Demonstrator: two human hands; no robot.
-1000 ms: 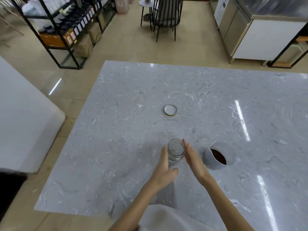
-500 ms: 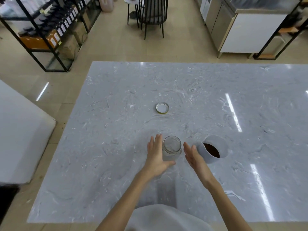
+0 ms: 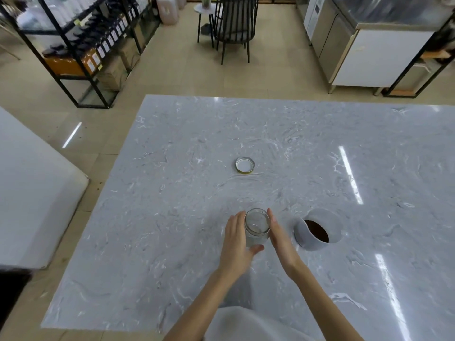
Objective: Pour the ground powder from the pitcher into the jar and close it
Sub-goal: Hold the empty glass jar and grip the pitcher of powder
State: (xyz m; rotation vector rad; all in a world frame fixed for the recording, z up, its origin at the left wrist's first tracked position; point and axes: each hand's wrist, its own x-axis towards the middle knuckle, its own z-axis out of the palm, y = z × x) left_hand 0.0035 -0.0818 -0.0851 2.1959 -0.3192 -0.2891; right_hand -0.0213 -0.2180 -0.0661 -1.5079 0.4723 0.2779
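2 flat hands bracketed an open glass jar on a marble table.

The left hand (image 3: 235, 238) and right hand (image 3: 281, 238) lay spread, fingers straight, against either side of the upright empty jar (image 3: 257, 226), gripping nothing. The white pitcher (image 3: 310, 234) holding brown powder (image 3: 316, 230) stood just right; the lid (image 3: 244, 165) lay farther back on the table (image 3: 160, 198), well apart.

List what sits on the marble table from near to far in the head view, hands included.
Hands, left and right, flanking the open glass jar → white pitcher of brown powder, to the jar's right → lid, farthest.
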